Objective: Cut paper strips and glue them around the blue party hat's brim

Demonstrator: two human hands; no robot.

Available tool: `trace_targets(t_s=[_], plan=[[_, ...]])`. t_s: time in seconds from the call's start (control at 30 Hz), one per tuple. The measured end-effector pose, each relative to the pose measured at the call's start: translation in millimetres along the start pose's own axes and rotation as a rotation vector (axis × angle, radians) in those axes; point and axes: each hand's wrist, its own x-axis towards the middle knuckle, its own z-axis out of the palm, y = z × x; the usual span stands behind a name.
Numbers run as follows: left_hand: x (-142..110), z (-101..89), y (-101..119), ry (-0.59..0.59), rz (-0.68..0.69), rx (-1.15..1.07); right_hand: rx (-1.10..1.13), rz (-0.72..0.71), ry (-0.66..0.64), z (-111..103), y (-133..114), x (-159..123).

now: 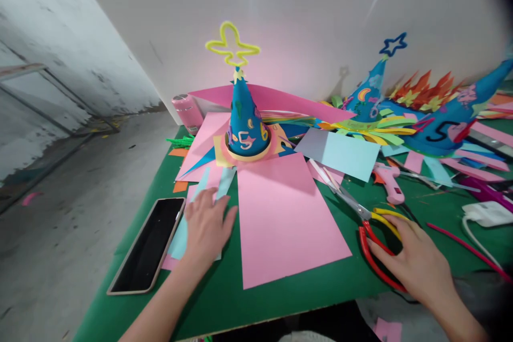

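Observation:
My left hand [209, 223] lies spread and flat on light blue paper strips [179, 243], beside a black-screened phone [150, 243]. Scissors with red and yellow handles [377, 232] rest low over the table at the right, and my right hand [419, 254] has its fingers round those handles. The blades point away to the upper left and look slightly parted. Between both hands is a large pink paper sheet [288, 219]. Behind it stands a blue cone hat [244, 112] with a white 5 and a yellow pipe-cleaner shape [232, 45] on top.
More blue cone hats stand at the right, one with a blue star [395, 44], another with a black 5 [444, 128]. A pink glue gun [390, 181], a white plug [487, 214] and paper scraps surround them. A pink can-like container [187, 113] stands at the back left of the green table [224, 312].

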Motion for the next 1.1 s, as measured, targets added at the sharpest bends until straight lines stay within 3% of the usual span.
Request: trace_targets(t_s=[0.07,0.2,0.3,0.77,0.93,1.03,1.1], plan=[[-10.9,3.7,26.6,-0.068,0.164,-0.043,-0.019,-0.006,0.022,-1.0,-0.8,0.0],[-36.6,16.1,66.3,-0.289,0.651,-0.087,-0.042,-0.006,0.033,-1.4,-0.4,2.3],[-48.2,22.3,73.8,-0.403,0.794,-0.075,-0.071,0.004,0.012,-2.0,3.2,8.6],[-49.2,20.6,59.0,-0.406,0.846,-0.102,-0.213,-0.091,-0.056,-8.6,9.9,27.5],[-47.6,20.6,56.8,-0.42,0.853,-0.149,-0.232,-0.163,-0.078,-21.5,15.6,39.3],[-47.5,20.4,56.3,-0.427,0.846,-0.185,-0.211,-0.214,-0.036,-32.9,-0.7,36.8],[-47.7,20.0,55.9,-0.434,0.844,-0.205,-0.156,-0.347,-0.051,-37.0,-21.8,28.2]])
